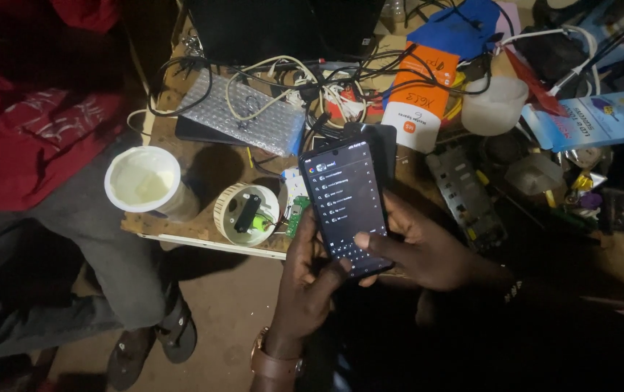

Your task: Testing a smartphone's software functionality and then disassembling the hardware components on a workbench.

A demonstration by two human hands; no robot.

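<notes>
One lit phone (346, 203), two hands, one white cup (143, 181), one round lamp shell (246, 213), one bubble-wrap sheet (245, 112).

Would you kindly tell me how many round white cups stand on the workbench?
2: one white cup at the bench's left edge, one translucent cup at upper right. Clutter may hide others.

The list on the phone (346, 203) screen is too small to read. Right forearm lost in darkness. Seated person (43, 160) cut off by the top and left edges.
</notes>
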